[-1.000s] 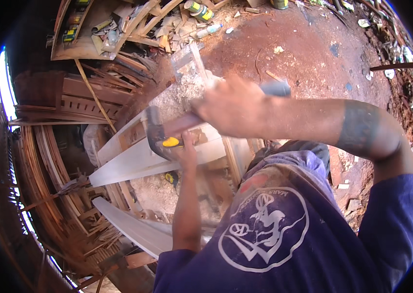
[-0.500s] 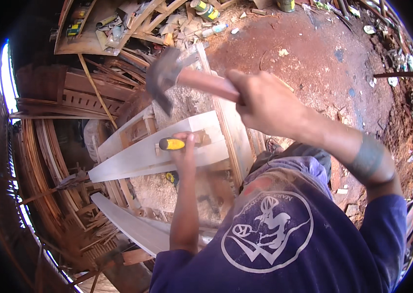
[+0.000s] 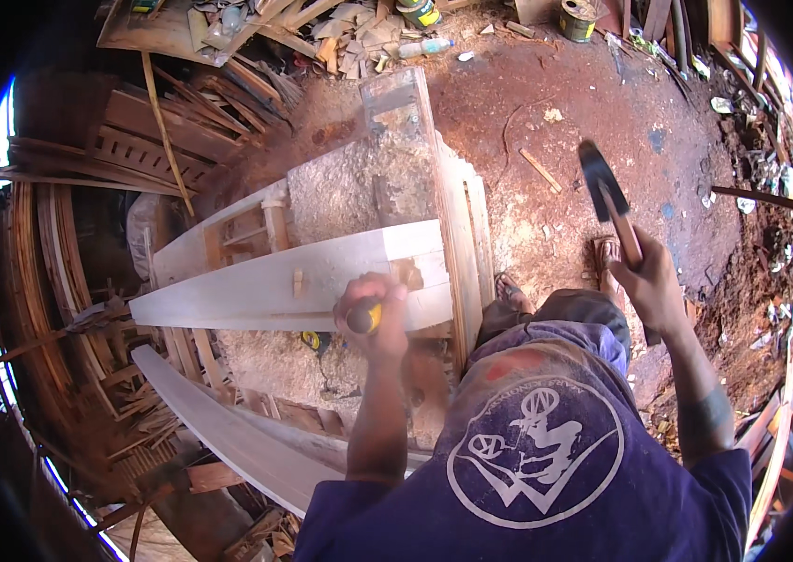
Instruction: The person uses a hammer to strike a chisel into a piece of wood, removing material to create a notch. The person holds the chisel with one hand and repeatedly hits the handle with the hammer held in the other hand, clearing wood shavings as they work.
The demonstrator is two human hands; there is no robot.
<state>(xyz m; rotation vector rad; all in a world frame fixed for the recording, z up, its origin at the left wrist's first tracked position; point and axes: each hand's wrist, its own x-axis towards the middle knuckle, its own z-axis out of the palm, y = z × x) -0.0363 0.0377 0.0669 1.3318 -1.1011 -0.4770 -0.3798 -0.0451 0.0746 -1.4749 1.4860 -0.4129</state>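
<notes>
My left hand [image 3: 394,323] is wrapped round the yellow and black handle of a chisel [image 3: 363,317], whose blade is hidden from view. It is over the near edge of a pale, tapering wooden board [image 3: 265,288]. Just right of this hand, a rough recess [image 3: 407,273] is cut into the board's wide end. A small wooden piece [image 3: 298,283] shows on the board to the left. Off to the right, clear of the board, my right hand [image 3: 654,288] grips a hammer [image 3: 607,183] by its wooden handle, head up.
A second long pale board [image 3: 228,426] lies nearer me on the left. Below the first board's edge sits a yellow and black object [image 3: 315,342]. An upright plank [image 3: 452,272] borders the work on the right. Lumber [image 3: 148,140] is stacked at left; tins [image 3: 577,21] stand far back.
The hammer has swung from above the board out to the right with my right hand. My left hand and the chisel have shifted right and nearer me, and the chisel handle is turned differently.
</notes>
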